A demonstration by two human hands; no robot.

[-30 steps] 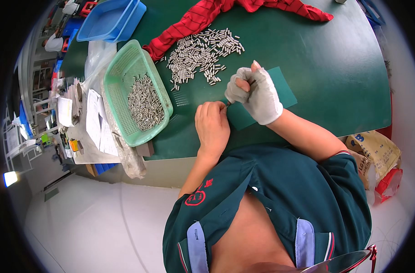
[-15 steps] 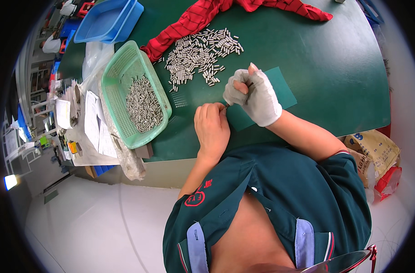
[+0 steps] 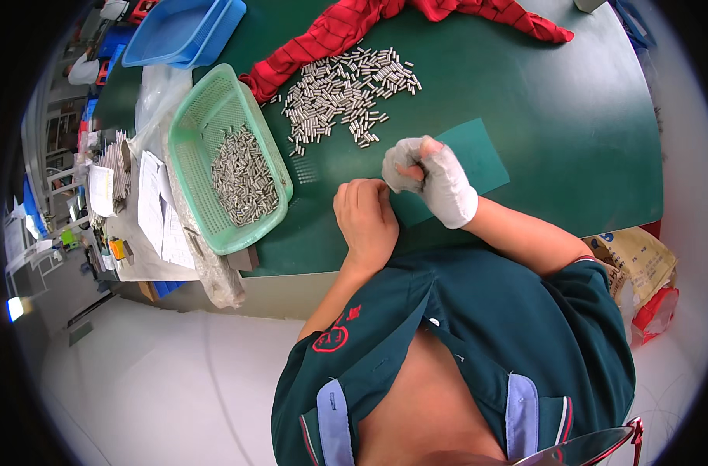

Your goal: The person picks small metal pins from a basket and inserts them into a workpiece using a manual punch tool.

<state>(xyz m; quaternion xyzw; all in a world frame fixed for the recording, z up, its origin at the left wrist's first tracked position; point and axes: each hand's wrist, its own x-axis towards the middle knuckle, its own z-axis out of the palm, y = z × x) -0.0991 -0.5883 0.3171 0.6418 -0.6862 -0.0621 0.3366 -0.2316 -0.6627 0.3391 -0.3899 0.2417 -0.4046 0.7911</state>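
From the head camera, the person's bare left hand lies palm down on the green table, fingers curled together at the near edge of a darker green mat; whether anything is pinched beneath them cannot be told. The right hand, wrapped in a white glove, is closed into a fist just beside the left, resting over the mat, and what it grips is hidden. Beyond the hands a loose heap of small metal pins lies on the table, next to a red cloth. To the left, a green mesh basket holds more pins, with a blue tray behind it.
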